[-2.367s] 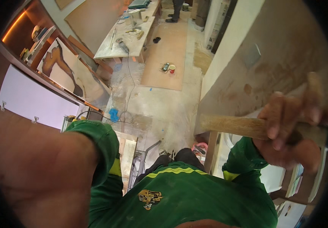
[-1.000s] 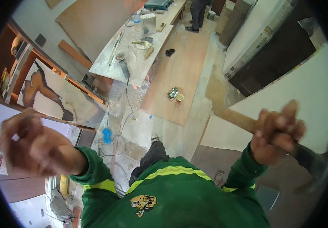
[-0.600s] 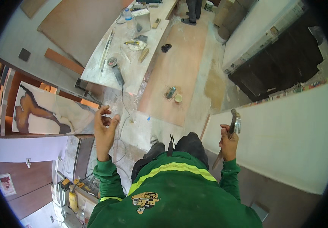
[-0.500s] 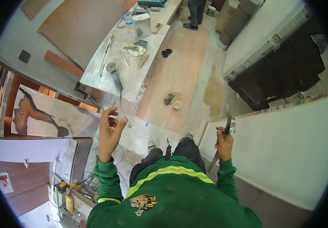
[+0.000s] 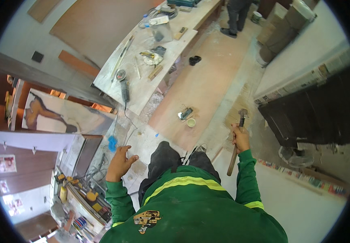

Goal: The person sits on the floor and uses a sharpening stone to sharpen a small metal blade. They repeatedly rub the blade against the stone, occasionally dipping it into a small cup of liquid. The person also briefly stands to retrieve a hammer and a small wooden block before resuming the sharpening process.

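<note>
My right hand [image 5: 240,138] is closed round a hammer [image 5: 232,161], gripping it close below the metal head. The head points up and away from me, and the wooden handle hangs below my fist. Out to the left, my left hand [image 5: 120,163] holds nothing; its fingers are loosely bent and the thumb stands apart. It touches nothing and is over the dusty floor, near a blue crumpled item [image 5: 112,143].
A long worktable [image 5: 142,103] carries an angle grinder [image 5: 124,90] with a trailing cord. On the floor board [image 5: 211,81] lie a dark tool [image 5: 186,113] and a small cup [image 5: 191,122]. Another person [image 5: 236,18] stands far off. White panel [image 5: 280,190] at right; tool-laden bench [image 5: 88,198] at left.
My view has turned, and one knee is now raised further forward. The left hand has lowered, while the right hand still grips the hammer, its head now pointing more away from me.
</note>
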A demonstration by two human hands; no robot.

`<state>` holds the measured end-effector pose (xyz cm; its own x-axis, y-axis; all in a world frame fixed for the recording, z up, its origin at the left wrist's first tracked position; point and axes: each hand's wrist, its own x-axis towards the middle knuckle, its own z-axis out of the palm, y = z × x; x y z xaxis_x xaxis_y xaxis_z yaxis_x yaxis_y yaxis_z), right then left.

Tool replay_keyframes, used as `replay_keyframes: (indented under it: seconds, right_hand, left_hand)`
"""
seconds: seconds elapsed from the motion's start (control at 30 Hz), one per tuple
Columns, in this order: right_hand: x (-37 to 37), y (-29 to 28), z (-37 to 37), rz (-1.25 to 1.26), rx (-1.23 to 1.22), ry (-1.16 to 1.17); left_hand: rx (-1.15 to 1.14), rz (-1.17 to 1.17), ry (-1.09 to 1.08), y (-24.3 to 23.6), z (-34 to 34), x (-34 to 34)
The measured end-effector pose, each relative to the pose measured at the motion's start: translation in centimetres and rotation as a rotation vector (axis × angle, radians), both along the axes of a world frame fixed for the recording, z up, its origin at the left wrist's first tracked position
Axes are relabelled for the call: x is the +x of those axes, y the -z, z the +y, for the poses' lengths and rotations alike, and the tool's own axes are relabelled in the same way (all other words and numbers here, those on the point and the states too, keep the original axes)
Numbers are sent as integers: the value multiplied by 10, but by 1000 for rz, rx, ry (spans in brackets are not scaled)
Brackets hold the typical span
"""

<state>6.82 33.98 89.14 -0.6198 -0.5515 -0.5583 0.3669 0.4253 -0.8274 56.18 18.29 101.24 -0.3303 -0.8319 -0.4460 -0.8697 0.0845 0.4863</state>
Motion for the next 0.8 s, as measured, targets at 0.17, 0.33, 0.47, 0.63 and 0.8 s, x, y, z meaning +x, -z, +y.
replay_keyframes:
  seconds: [0.17, 0.33, 0.47, 0.63, 0.8]
  right_hand:
    - [-51, 35, -21, 28, 110, -76]
    - [-58, 79, -45, 100, 247, -295]
    - [-51, 101, -52, 226, 340, -570]
    - [-64, 133, -33, 415, 531, -813]
    - [-116, 196, 2, 536, 735, -820]
  left_hand:
    - [62, -23, -126, 2, 10, -11]
    - [18, -26, -206, 36, -19, -6]
    - [-26, 5, -207, 98, -66, -6]
    - [34, 161, -253, 96, -121, -25]
    - [-706, 575, -375, -73, -169, -28]
